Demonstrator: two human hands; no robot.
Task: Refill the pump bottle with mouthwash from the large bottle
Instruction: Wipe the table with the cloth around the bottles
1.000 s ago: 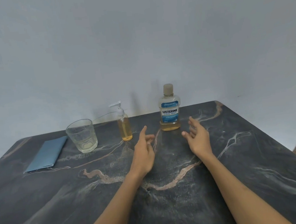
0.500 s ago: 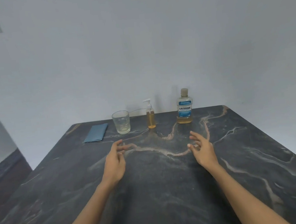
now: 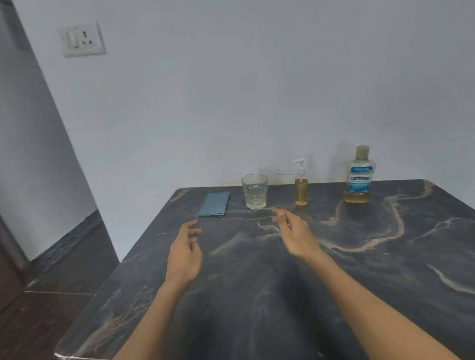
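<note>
A: What is the biggest thing under the hands?

B: The bench (image 3: 358,284), a dark marble-look slab with pale veins. Both forearms reach out over it, and both hands hover above its middle, touching nothing.

A: And the hands themselves?

B: The left hand (image 3: 186,252) has its fingers loosely bent and apart, palm turned inward, and holds nothing. The right hand (image 3: 294,232) is the same: relaxed fingers slightly curled, thumb up, nothing in it. The two stand well apart from each other.

A: Where is the large bottle?

B: The large bottle (image 3: 359,177) stands upright at the far edge of the bench, beyond the right hand and off to its right, well apart from it. Its cap is on, it bears a blue label, and only a low layer of amber liquid shows at its bottom.

A: Next in size?

B: A clear glass (image 3: 255,191), upright, beyond the right hand and a little to its left, between the two hands as seen from here.

A: The pump bottle?

B: The pump bottle (image 3: 300,185) stands upright just beyond the right hand's fingertips, between the glass and the large bottle, filled with amber liquid for most of its height, white pump on top.

A: Anything else?

B: A folded blue cloth (image 3: 214,204) lies flat just beyond the left hand's fingertips, beside the glass.
</note>
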